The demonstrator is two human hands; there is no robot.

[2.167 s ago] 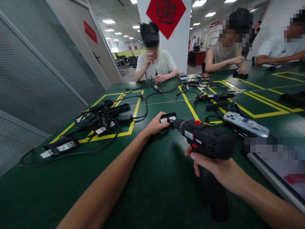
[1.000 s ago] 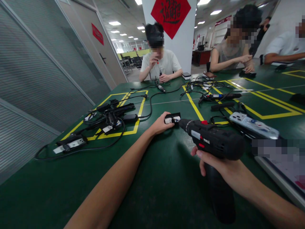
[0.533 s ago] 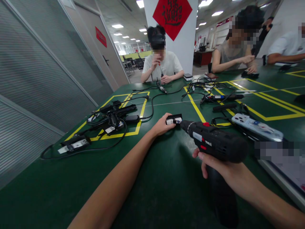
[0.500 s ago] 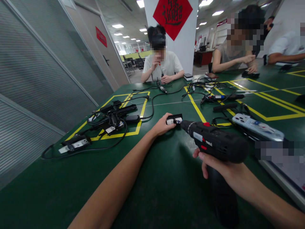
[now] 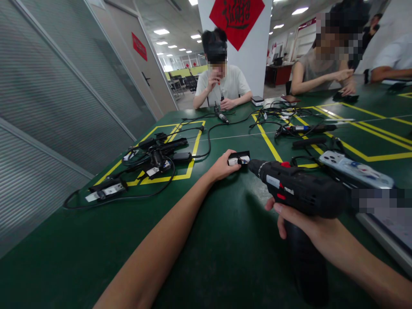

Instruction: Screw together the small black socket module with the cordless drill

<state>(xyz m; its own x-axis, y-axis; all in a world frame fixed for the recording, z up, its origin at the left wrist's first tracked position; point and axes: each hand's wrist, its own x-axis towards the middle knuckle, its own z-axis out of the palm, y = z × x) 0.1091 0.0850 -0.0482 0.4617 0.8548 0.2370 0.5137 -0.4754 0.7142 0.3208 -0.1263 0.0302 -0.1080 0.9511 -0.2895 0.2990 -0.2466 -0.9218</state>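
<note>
Right grip [image 5: 299, 219] closed round the handle of a black power drill [image 5: 305, 191] with red bits; a couple of fingertips show on the near side, handle hanging down. Take the drill as landmark. Just past its nose: small black case [image 5: 238, 159], white inside, some tiny parts visible in it, too small to tell. Left grip [image 5: 225, 166] clamped on the left end of that case, thumb along the front, fingers behind. Drill tip sits right at the case's right end; contact or slight gap, can't tell. Green surface [image 5: 199, 274] under all of it, yellow tape [image 5: 270, 141] laid out beyond the drill. Well left of the drill: tangle of black cables [image 5: 157, 159], plus a black-and-white part [image 5: 109, 189] lying nearer the glass partition [image 5: 58, 103]. Right of the drill: phone in a pale blue case [image 5: 355, 168], and closer in, a flat device [image 5: 383, 231], partly pixelated. Beyond the drill, slightly right: pen-shaped tool [image 5: 313, 128] with a blue band, among more cords. Far past the drill, across the surface: seated person in a pale shirt [image 5: 238, 83], one hand raised. Farther right of the drill, another person in a grey sleeveless top [image 5: 318, 71], both hands near a dark item [image 5: 346, 97].
</note>
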